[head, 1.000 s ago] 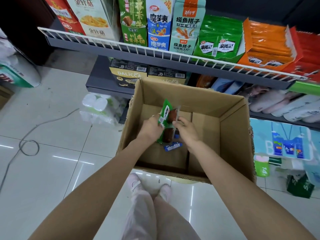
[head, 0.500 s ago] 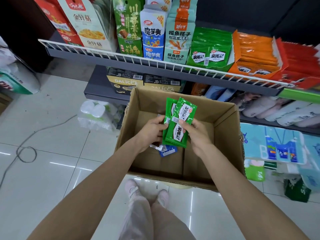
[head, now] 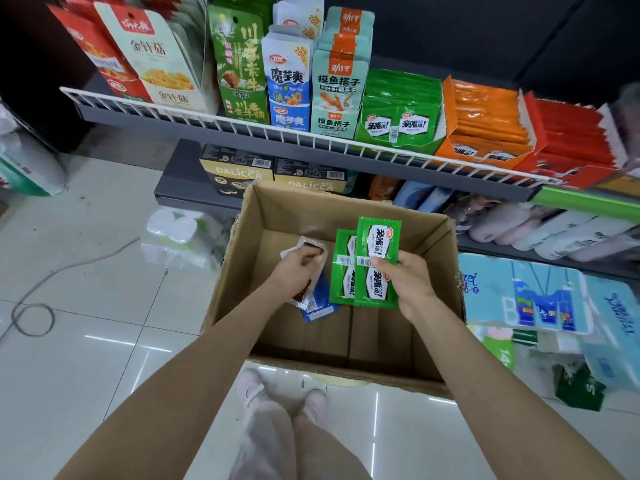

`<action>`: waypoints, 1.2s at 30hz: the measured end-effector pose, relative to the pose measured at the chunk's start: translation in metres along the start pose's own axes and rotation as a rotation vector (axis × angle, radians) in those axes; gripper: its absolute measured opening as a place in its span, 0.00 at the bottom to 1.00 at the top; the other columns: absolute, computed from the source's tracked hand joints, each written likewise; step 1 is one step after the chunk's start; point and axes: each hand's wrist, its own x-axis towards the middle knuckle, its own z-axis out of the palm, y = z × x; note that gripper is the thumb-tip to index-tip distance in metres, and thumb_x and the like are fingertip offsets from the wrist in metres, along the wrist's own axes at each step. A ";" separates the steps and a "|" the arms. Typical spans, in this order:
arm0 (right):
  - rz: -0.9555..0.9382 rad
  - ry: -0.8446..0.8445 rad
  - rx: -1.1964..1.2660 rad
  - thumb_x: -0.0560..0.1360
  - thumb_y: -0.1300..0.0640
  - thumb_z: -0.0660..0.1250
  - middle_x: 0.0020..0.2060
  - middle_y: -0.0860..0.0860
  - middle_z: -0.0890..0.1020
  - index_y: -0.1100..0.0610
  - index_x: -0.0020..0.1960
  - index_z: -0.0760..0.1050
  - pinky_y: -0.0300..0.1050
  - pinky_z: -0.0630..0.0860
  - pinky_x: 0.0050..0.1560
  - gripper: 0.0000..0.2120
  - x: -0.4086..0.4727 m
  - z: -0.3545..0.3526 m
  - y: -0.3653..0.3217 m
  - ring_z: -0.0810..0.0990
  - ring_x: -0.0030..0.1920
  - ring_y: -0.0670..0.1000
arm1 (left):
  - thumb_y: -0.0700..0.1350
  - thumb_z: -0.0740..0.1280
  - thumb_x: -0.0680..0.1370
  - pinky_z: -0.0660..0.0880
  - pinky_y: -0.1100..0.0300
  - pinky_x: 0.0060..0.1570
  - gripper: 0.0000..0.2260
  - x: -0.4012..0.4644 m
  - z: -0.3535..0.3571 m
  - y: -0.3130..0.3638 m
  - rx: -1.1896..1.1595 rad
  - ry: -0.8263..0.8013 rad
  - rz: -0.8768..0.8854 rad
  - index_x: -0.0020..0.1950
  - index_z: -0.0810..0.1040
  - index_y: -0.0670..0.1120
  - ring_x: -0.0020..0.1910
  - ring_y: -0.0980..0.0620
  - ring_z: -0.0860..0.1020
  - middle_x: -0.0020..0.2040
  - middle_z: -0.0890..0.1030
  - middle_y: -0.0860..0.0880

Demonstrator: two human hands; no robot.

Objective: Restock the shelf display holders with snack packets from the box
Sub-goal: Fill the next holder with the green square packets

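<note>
The right hand [head: 407,284] is pinching two overlapped green snack packets [head: 367,265] upright over the open cardboard box [head: 346,209]; just beside it, the left hand [head: 294,268] is curling around a clear-windowed packet [head: 306,245]; a blue packet [head: 320,306] is lying below both hands; the green display holder [head: 398,123] is sitting on the shelf [head: 277,147] beyond them.

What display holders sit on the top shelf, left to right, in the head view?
Red holder → white holder → dark green holder → blue holder → teal holder → green holder → orange holder → red-orange holder.
</note>
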 end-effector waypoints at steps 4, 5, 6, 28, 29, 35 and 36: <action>-0.018 0.058 -0.054 0.74 0.66 0.67 0.47 0.57 0.82 0.61 0.52 0.78 0.41 0.79 0.37 0.08 0.003 -0.008 0.005 0.81 0.39 0.50 | 0.51 0.68 0.76 0.70 0.54 0.58 0.26 0.021 0.015 -0.024 0.601 0.129 -0.123 0.66 0.66 0.38 0.60 0.43 0.73 0.67 0.60 0.41; -0.024 0.067 -0.062 0.74 0.66 0.67 0.47 0.57 0.83 0.61 0.52 0.78 0.42 0.79 0.38 0.07 0.004 -0.009 0.006 0.82 0.40 0.51 | 0.53 0.70 0.74 0.71 0.54 0.57 0.30 0.022 0.020 -0.025 0.658 0.087 -0.142 0.67 0.63 0.38 0.58 0.43 0.73 0.67 0.58 0.40; -0.029 0.072 -0.074 0.74 0.66 0.68 0.47 0.57 0.83 0.60 0.52 0.79 0.43 0.79 0.39 0.07 0.004 -0.009 0.005 0.82 0.41 0.52 | 0.54 0.70 0.73 0.71 0.54 0.57 0.32 0.024 0.023 -0.026 0.749 0.078 -0.147 0.67 0.62 0.37 0.57 0.43 0.74 0.66 0.58 0.39; -0.298 0.084 0.075 0.76 0.63 0.66 0.50 0.51 0.82 0.52 0.49 0.76 0.57 0.77 0.57 0.07 -0.007 0.026 -0.075 0.81 0.52 0.54 | 0.32 0.61 0.79 0.79 0.52 0.52 0.15 -0.029 -0.051 0.091 -0.451 -0.112 0.298 0.61 0.68 0.48 0.50 0.50 0.81 0.52 0.80 0.49; -0.294 0.078 0.123 0.76 0.64 0.66 0.49 0.51 0.83 0.53 0.49 0.77 0.56 0.78 0.56 0.07 -0.007 0.029 -0.084 0.82 0.50 0.54 | 0.33 0.61 0.79 0.78 0.53 0.54 0.15 -0.027 -0.053 0.098 -0.444 -0.096 0.323 0.60 0.68 0.49 0.53 0.51 0.79 0.53 0.79 0.49; -0.342 0.087 0.236 0.73 0.62 0.70 0.55 0.57 0.81 0.62 0.58 0.75 0.60 0.73 0.62 0.14 0.001 0.039 -0.117 0.79 0.58 0.58 | 0.42 0.65 0.78 0.69 0.50 0.65 0.18 -0.009 -0.061 0.139 -0.186 0.060 0.375 0.67 0.67 0.52 0.63 0.46 0.72 0.64 0.73 0.46; -0.343 0.092 0.228 0.70 0.56 0.73 0.59 0.57 0.79 0.62 0.62 0.73 0.60 0.71 0.64 0.23 0.003 0.040 -0.121 0.77 0.61 0.58 | 0.42 0.65 0.78 0.66 0.52 0.67 0.21 -0.008 -0.063 0.147 -0.168 0.057 0.352 0.70 0.65 0.51 0.66 0.45 0.70 0.67 0.71 0.45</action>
